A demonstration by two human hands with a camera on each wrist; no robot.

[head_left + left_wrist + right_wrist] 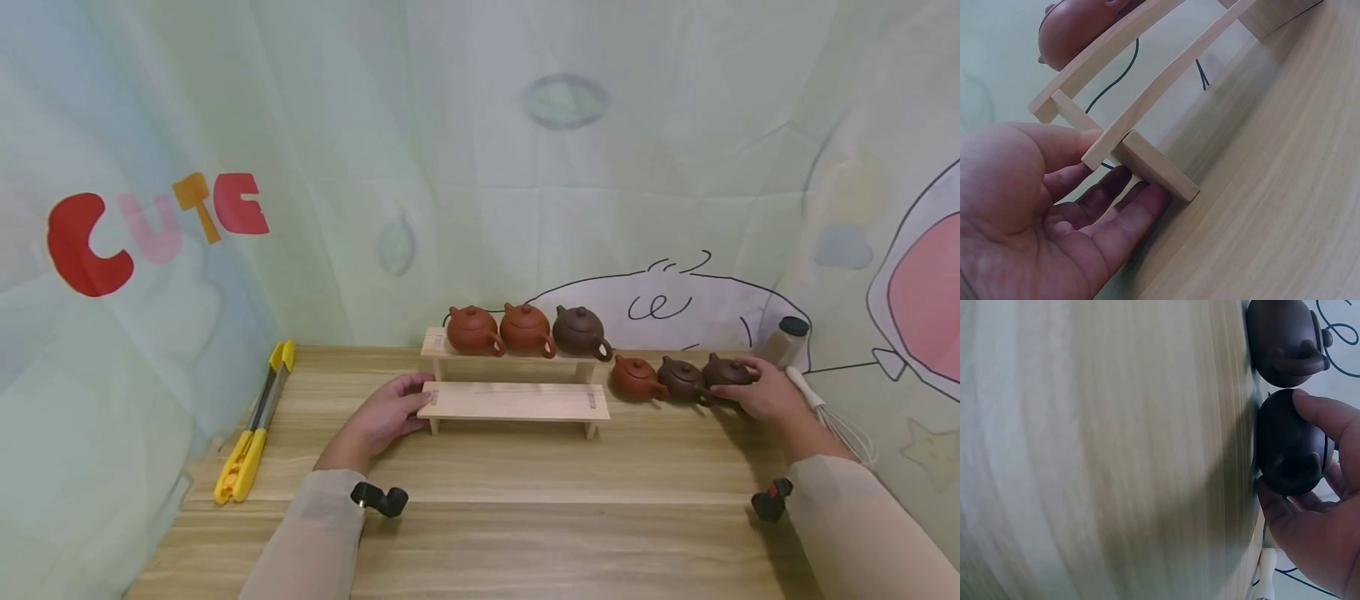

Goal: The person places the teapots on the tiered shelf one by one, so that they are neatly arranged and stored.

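My left hand [387,410] grips the left end of a light wooden two-step display stand [517,402]. In the left wrist view, its thumb lies at the end of the lower board and its fingers reach under to the board's leg [1159,164]. My right hand [767,392] holds a dark brown teapot [724,372] at the right end of a row on the table. The right wrist view has thumb and fingers on opposite sides of this teapot [1291,440]. Left of it stand another dark teapot [681,380] and a reddish-brown one [634,378].
On the upper step sit two reddish-brown teapots, one left [471,330] and one middle [525,328], beside a dark teapot [578,332]. Yellow-handled tongs [255,425] lie at the left. A black-capped jar [786,340] and a whisk [828,412] are at the right, near the curtain [360,167].
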